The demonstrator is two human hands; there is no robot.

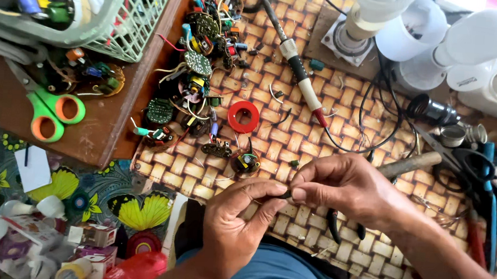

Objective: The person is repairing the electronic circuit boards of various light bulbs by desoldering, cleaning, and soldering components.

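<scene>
Dark, tiny part (pixel 286 192), too small to identify, pinched between left hand (pixel 237 225) and right hand (pixel 343 188) just above the near edge of the woven bamboo mat (pixel 295 131). Easily dropped and lost among mat gaps. Farther up the mat: red ring (pixel 243 116), scattered round circuit boards (pixel 198 63), soldering iron (pixel 298 73) whose cable could snag a wrist.

woven mat (pixel 295 134): tan and brown basket-weave checks
scissors (pixel 52 113): green handles with orange-lined loops
tape ring (pixel 243 117): red
soldering iron (pixel 298 73): black shaft, white grip, red tip end
basket (pixel 135 17): pale green lattice
cloth (pixel 107 197): dark, with yellow flower and leaf print
bulbs (pixel 479 36): white
circuit boards (pixel 198 63): green, dotted
trousers (pixel 277 273): blue
</scene>
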